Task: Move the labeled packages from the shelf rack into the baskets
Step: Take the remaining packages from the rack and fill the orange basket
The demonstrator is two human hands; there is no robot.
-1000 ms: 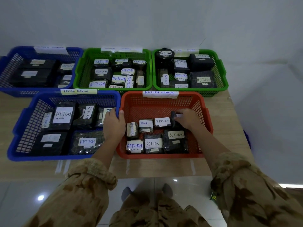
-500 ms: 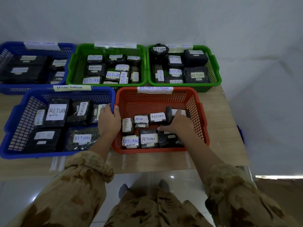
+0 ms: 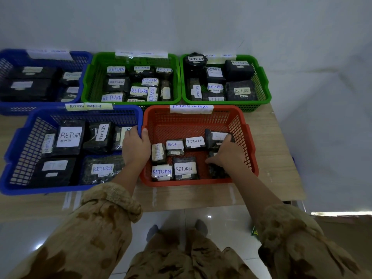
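Observation:
The red basket [image 3: 249, 137] at the front right holds several black packages with white RETURN labels [image 3: 183, 169]. My left hand [image 3: 135, 148] grips the left rim of the red basket where it meets the front blue basket [image 3: 24, 137], with the thumb over the red rim. My right hand [image 3: 228, 152] is inside the red basket at its right side. It lies on a dark package [image 3: 218, 171], and its fingers reach a labeled black package [image 3: 213, 136] at the back right. The shelf rack is out of view.
Two green baskets [image 3: 94, 77] [image 3: 261, 77] and a second blue basket [image 3: 12, 55] stand at the back against the wall, all with labeled packages. The wooden table's edge [image 3: 201, 200] runs in front of me. A paper strip reading RETURN OVERDUE [image 3: 191, 108] hangs on the red basket.
My right hand let go of the upright black package at the back right and came down onto the packages at the right of the red basket. My left hand stayed on the rim.

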